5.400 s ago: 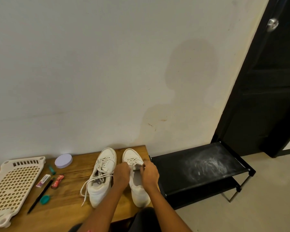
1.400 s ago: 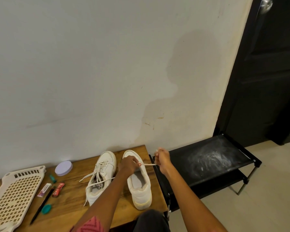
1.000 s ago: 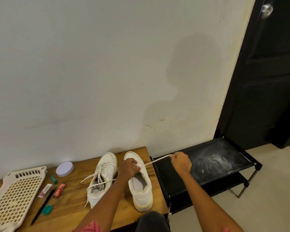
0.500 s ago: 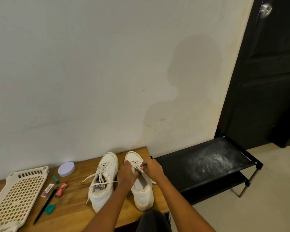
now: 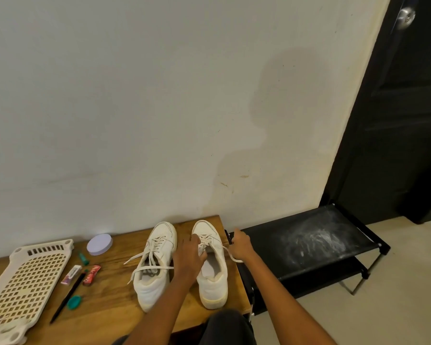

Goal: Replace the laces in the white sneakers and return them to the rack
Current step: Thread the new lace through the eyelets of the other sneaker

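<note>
A: Lacing the right sneaker (image 5: 213,265), that's the step. It sits on the wooden surface (image 5: 115,302) by its right edge, toe to the wall. Lace (image 5: 228,253) runs out of the upper eyelets to the right.

B: Hands?

A: Right hand (image 5: 241,246) is curled round the lace end, drawing it sideways toward the rack. Left hand (image 5: 188,256) presses on the tongue area, fingers bent over the eyelets; whether it pinches the other lace end, cannot tell.

B: Other shoe?

A: Left sneaker (image 5: 153,263) just beside it, laced partway at least, loose ends trailing across the collar and onto the wood. Not tied.

B: Rack?

A: Black rack (image 5: 306,242) touching or nearly touching the surface's right side, top shelf dusty, no shoes on it. So roughly mid-task by my read.

B: Risks?

A: Hard sideways pull could drag the shoe off the near edge if the left hand eases. Uneven pull leaves one lace end short. Skipping an eyelet is easy here, the hand hides them.

B: Clutter?

A: Left side only: plastic basket (image 5: 23,277), round lid (image 5: 99,244), pen (image 5: 67,297), small packets (image 5: 91,275). Well apart from the shoes.
</note>
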A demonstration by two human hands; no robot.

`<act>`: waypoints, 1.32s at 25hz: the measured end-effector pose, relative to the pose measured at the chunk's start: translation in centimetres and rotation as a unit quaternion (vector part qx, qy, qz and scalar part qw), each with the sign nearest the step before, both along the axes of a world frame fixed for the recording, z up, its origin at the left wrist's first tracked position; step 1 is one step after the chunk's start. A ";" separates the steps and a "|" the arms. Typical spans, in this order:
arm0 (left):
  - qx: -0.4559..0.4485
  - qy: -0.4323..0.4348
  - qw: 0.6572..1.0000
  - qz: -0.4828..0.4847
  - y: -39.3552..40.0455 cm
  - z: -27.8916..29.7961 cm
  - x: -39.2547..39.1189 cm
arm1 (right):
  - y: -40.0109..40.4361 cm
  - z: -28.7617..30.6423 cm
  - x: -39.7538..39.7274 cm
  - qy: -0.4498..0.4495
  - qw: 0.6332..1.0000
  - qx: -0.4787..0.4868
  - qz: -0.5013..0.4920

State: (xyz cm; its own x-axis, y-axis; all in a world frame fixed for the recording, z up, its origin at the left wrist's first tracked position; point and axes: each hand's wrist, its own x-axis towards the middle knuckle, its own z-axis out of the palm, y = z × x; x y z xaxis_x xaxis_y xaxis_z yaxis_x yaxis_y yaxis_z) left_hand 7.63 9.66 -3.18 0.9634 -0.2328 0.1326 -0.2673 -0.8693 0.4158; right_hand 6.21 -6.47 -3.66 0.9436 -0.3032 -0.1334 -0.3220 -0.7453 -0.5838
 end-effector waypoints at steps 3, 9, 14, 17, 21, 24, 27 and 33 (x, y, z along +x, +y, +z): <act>-0.038 0.006 0.999 0.000 0.2 0.3 -0.6 | -1.5 2.2 -0.1 -0.039 0.999 0.024 0.014; -0.175 0.077 0.981 0.045 0.7 0.8 -0.4 | 2.8 3.7 -1.1 -0.100 0.986 0.110 0.077; -0.263 0.191 0.941 0.089 2.2 0.7 0.7 | 5.0 1.2 -2.2 -0.121 0.986 0.102 0.045; -0.291 0.220 0.926 0.095 2.1 0.4 0.9 | 5.6 0.8 -2.4 -0.111 0.990 0.058 0.058; -0.312 0.226 0.917 0.101 2.0 0.5 0.8 | 6.3 1.4 -1.7 -0.066 0.994 0.051 0.072; -0.321 0.225 0.914 0.106 2.0 0.2 0.8 | 6.6 1.9 -1.1 -0.019 0.996 0.016 0.081; -0.324 0.220 0.915 0.099 1.8 0.4 0.5 | 6.9 1.6 -1.2 -0.029 0.996 0.004 0.087; -0.350 0.255 0.896 0.098 1.8 -0.2 0.1 | 6.9 1.4 -2.2 -0.114 0.993 -0.008 0.034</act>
State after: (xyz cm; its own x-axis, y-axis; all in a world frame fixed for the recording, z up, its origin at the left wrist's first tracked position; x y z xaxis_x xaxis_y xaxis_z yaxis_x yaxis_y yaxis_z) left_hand 7.72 11.51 -3.38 0.9533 -0.0840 -0.2901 0.2430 -0.3573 0.9018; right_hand 4.00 0.41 -2.22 0.9673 -0.2373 0.0900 -0.1311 -0.7707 -0.6235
